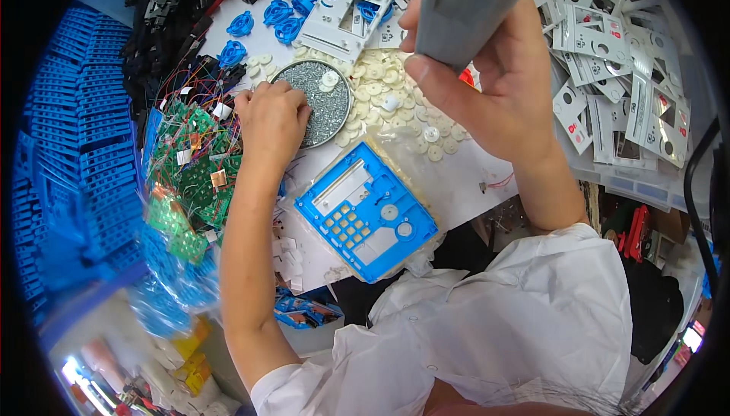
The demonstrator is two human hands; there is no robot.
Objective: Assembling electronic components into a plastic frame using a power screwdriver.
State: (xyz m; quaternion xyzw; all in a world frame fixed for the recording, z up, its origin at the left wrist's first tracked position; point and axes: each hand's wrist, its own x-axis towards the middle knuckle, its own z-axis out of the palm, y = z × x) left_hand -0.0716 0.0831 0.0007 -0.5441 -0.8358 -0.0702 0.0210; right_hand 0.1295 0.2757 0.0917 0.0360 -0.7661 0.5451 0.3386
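In front of me, a blue plastic housing (pixel 372 197) with square key holes and two white discs lies tilted on a clear plastic bag on the white work surface. My left hand (pixel 274 118) is at the left rim of a round tray (pixel 350 102) of small silver screws (pixel 325 118). Its fingers are curled together, and whatever is between them is hidden. Raised close to the camera, my right hand (pixel 502 85) is wrapped around a grey tool (pixel 471 13) that looks like an electric screwdriver. Its tip cannot be made out.
White plastic discs (pixel 376 85) lie heaped beyond the housing, below a white panel (pixel 323 30). Blue rings (pixel 277 11) are scattered behind. Wired green circuit boards (pixel 201 180) crowd the left, beside stacked blue parts (pixel 84 112). Printed white panels (pixel 601 47) fill a bin at right.
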